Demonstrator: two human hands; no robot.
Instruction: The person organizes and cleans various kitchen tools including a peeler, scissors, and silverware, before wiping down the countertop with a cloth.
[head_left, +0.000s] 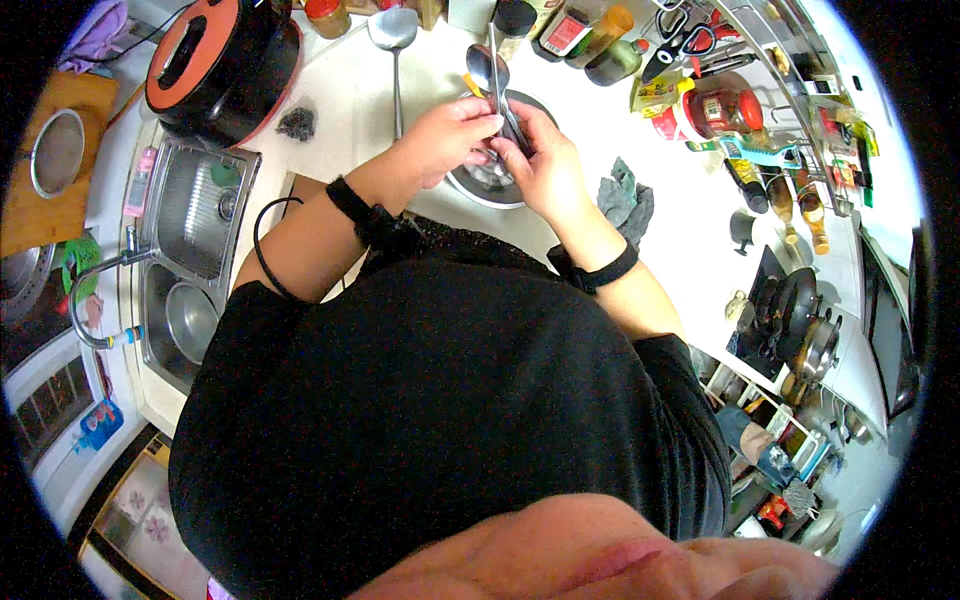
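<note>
Both hands meet over a round metal-rimmed bowl (480, 196) on the white counter. My left hand (454, 139) has its fingertips on slim metal utensils, among them a spoon (487, 66) whose bowl points away from me. From the other side, my right hand (544, 157) closes its thumb and fingers round the handles of these metal utensils. Which handle each hand bears on is hard to tell. Something orange shows just beside the spoon. Inside the bowl lie shiny things, partly hidden by my fingers. A metal spatula (395, 52) lies on the counter, left of the hands.
A grey-green cloth (626, 202) lies right of the bowl, and a dark scouring pad (297, 124) near the black-and-orange pot (225, 75). A double steel sink (199, 206) is at left. Jars and bottles (619, 61) line the back; pans (795, 307) stand at far right.
</note>
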